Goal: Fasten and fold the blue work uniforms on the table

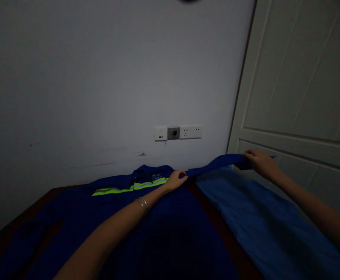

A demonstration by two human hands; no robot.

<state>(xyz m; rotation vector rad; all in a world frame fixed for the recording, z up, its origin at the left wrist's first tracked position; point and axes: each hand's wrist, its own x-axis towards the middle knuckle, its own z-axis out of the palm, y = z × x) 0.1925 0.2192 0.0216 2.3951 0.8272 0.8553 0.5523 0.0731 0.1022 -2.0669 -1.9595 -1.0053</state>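
A dark blue work jacket [114, 217] with a yellow-green and silver reflective stripe across its chest lies spread out before me. My left hand [176, 181] is closed on the jacket near its shoulder, with bracelets on the wrist. Out to the right, my right hand [259, 160] grips the end of the jacket's sleeve [216, 162], which is drawn out sideways and raised. Beneath that sleeve lies a lighter blue cloth [254, 210]. The light is dim, and the jacket's lower part fades into shadow.
The dark reddish-brown table [213, 210] shows between the two cloths. Behind it stands a pale wall [114, 85] with a row of sockets [190, 132]. At the right is a white panelled door [298, 85], close to my right hand.
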